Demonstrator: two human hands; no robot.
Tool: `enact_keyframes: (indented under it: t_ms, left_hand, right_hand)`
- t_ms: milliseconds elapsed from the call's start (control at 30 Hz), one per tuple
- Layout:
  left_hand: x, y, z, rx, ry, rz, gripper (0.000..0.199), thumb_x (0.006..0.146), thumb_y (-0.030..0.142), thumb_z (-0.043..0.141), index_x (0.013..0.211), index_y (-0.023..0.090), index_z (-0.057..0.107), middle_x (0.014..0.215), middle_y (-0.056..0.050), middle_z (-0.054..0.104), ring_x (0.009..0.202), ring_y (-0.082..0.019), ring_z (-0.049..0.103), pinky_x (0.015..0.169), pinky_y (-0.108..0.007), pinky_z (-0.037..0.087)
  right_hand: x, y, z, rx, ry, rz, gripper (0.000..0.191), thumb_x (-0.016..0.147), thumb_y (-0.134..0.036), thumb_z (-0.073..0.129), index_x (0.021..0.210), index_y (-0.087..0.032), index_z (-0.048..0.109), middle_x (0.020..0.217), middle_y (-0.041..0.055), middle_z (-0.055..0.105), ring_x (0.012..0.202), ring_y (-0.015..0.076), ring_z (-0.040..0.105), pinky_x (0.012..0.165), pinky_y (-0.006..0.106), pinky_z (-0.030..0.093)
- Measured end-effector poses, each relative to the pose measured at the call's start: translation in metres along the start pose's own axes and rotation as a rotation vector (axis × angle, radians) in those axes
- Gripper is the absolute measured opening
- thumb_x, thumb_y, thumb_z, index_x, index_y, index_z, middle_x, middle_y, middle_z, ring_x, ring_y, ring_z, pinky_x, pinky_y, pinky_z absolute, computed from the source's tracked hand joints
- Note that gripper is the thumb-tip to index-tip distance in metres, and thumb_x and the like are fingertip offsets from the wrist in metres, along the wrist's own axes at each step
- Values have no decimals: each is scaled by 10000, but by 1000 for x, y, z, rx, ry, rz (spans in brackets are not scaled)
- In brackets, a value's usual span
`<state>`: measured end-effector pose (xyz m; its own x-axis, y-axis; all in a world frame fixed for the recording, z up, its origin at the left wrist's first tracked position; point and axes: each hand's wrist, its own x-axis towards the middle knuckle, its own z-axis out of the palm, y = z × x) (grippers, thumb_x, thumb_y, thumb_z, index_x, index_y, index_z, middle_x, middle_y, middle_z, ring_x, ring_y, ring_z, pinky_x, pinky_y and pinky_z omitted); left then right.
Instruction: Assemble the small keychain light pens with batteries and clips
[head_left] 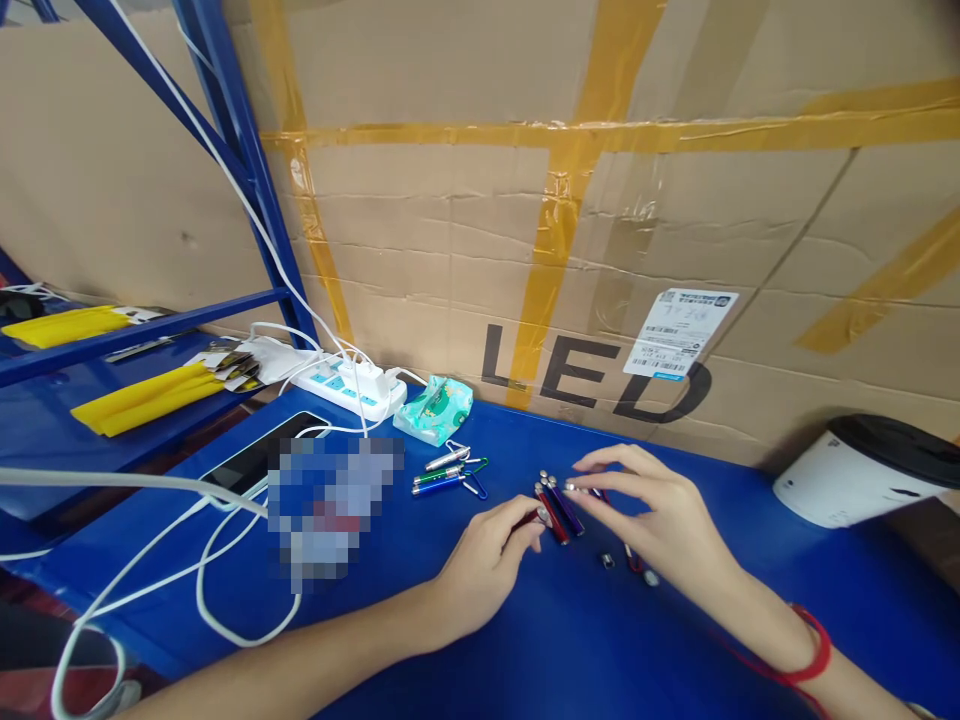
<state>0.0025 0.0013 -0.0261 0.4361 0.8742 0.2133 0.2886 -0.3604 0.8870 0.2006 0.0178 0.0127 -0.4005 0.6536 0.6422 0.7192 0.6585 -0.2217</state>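
My left hand (487,560) pinches a small silver piece (544,515) between thumb and fingertips, beside a red metal tube (553,518) on the blue table. Over the right side of the tubes, my right hand (652,510) holds a small silvery piece (571,486) at its fingertips; its exact shape is hard to make out. Purple-blue tubes (568,508) lie alongside the red one, with small silver ends at their tops. A loose silver ring (607,561) and a red carabiner (634,560) lie near my right hand.
Silver, green and blue tubes with carabiners (442,476) lie left of centre. Behind are a tissue pack (435,408), a power strip (341,385) and a large cardboard box (450,240). A phone (255,460) and white cables are left; a white canister (832,480) is right.
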Motion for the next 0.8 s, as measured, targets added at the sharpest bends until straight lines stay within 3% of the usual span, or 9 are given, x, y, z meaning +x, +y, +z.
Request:
enact_keyframes:
  t_ms: [200, 433, 800]
  left_hand:
    - [0, -2, 3, -38, -34, 42, 222, 930, 243, 344, 904, 178, 555, 732, 5, 553, 644, -110, 505, 620, -219, 416]
    - [-1, -2, 2, -44, -47, 26, 203, 924, 237, 350, 902, 178, 543, 728, 6, 546, 646, -109, 497, 624, -222, 418]
    - [-2, -1, 5, -88, -82, -1, 217, 931, 250, 345, 816, 181, 516, 709, 11, 538, 628, -103, 496, 619, -219, 413]
  right_hand:
    - [-3, -33, -1, 201, -74, -60, 142, 867, -216, 558, 828, -231, 694, 880, 38, 661, 784, 148, 623, 727, 294, 528]
    - [-6, -29, -2, 156, -63, -80, 160, 875, -193, 532, 844, -214, 688, 911, 50, 654, 807, 153, 616, 743, 306, 525]
    - [-4, -29, -5, 202, -177, -42, 234, 893, -206, 492, 808, -238, 707, 903, 48, 655, 824, 158, 619, 771, 309, 520]
